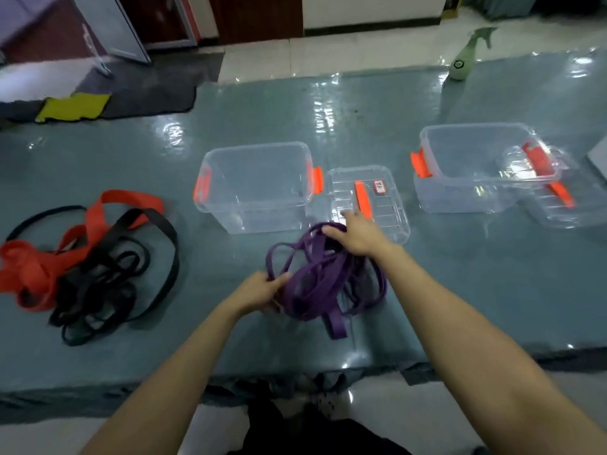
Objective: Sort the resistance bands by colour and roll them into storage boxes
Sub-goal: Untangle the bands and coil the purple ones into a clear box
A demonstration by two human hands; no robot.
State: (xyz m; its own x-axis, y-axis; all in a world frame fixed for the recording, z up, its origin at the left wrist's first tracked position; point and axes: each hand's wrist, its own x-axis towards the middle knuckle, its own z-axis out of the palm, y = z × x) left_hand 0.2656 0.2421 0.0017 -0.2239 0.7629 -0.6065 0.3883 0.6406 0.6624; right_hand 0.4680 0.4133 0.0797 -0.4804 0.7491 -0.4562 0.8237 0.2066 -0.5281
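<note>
Near the front edge of the table, about midway along it, the purple bands lie in one loose hank. The left hand grips the hank's near-left side, fingers curled round several strands. The right hand is closed over the loops at the far-right side, though how many strands it holds is hard to tell. Between the two hands the hank's long axis runs slantwise, from near left to far right, and one folded tail points back at the front edge.

Toward the left edge, the red bands and black bands are heaped together, loops crossing, so that sorting looks undone.

Farther in, the middle box stands open with nothing in it, its lid flat just beside it on the right. The right-hand box, toward the right edge, also holds no bands.

By my reckoning purple is separated and being gathered; no colour is rolled or boxed yet.
</note>
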